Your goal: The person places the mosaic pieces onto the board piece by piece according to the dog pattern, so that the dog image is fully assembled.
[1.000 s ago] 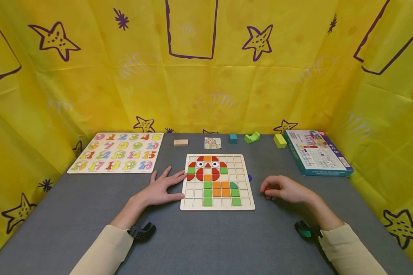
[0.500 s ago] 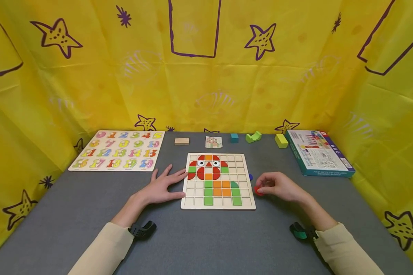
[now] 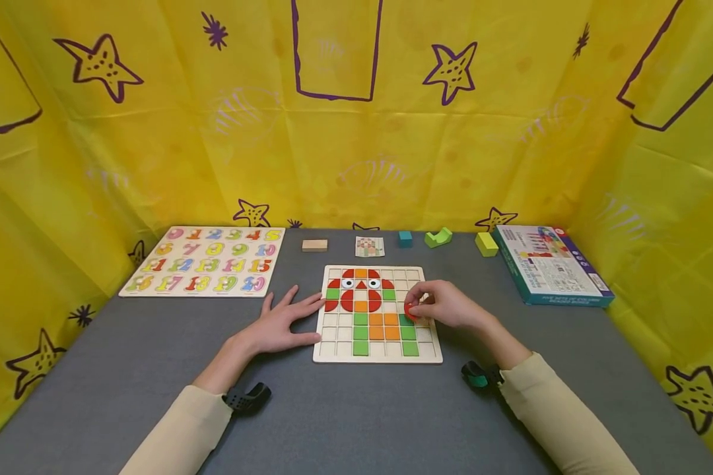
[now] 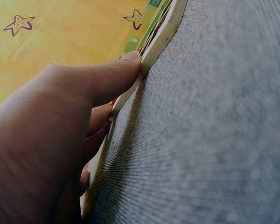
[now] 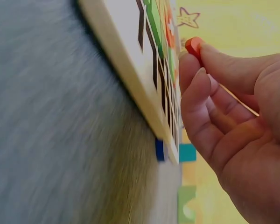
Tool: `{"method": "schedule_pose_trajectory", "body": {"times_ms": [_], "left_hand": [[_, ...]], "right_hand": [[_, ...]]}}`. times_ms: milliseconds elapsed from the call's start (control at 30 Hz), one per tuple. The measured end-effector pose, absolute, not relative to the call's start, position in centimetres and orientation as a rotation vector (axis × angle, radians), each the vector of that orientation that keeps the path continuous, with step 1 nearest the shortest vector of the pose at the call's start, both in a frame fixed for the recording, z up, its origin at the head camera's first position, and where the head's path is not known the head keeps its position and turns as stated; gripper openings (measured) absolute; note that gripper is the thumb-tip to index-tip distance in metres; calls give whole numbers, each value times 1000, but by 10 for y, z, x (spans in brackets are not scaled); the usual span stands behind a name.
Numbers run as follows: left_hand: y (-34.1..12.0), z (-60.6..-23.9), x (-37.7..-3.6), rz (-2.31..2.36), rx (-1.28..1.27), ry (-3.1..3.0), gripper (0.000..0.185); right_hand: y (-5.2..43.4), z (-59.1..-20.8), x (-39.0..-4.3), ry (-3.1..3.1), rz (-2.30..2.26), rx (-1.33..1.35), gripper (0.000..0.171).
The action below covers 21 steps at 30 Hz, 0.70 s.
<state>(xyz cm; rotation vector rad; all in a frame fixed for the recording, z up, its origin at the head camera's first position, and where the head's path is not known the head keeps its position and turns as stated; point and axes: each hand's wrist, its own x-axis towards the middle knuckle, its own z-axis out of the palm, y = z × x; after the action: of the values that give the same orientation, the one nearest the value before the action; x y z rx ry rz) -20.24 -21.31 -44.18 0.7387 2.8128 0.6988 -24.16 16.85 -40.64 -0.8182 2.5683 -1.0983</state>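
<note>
Head view: my left hand [image 3: 282, 323] lies flat on the grey table [image 3: 344, 415], fingers straight and spread, their tips and the thumb against the left edge of the mosaic board [image 3: 377, 356], apparently to keep it from sliding. My right hand [image 3: 445, 307] hovers over the board's right columns, fingers curled, pinching a small red piece [image 3: 410, 311] just above the green tiles, low enough to line it up with a cell. A number puzzle [image 3: 204, 260], a pattern card [image 3: 369, 246] and a boxed set [image 3: 549, 264] lie well apart.

Left wrist view: the thumb [image 4: 114, 77] presses the board's side wall; the hand holds nothing.

Right wrist view: the red piece [image 5: 194, 45] sits between thumb and fingertip, clear of the board's face [image 5: 126, 60]. A blue piece [image 5: 160, 150] lies just beside the board's edge.
</note>
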Motion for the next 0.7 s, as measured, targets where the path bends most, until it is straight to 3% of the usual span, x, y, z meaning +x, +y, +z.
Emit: {"method": "schedule_pose_trajectory", "body": {"times_ms": [700], "left_hand": [[-213,-442,-202,702,734,2816,82]], "right_hand": [[120,-405,-261,2677,-877,-767,5]]}}
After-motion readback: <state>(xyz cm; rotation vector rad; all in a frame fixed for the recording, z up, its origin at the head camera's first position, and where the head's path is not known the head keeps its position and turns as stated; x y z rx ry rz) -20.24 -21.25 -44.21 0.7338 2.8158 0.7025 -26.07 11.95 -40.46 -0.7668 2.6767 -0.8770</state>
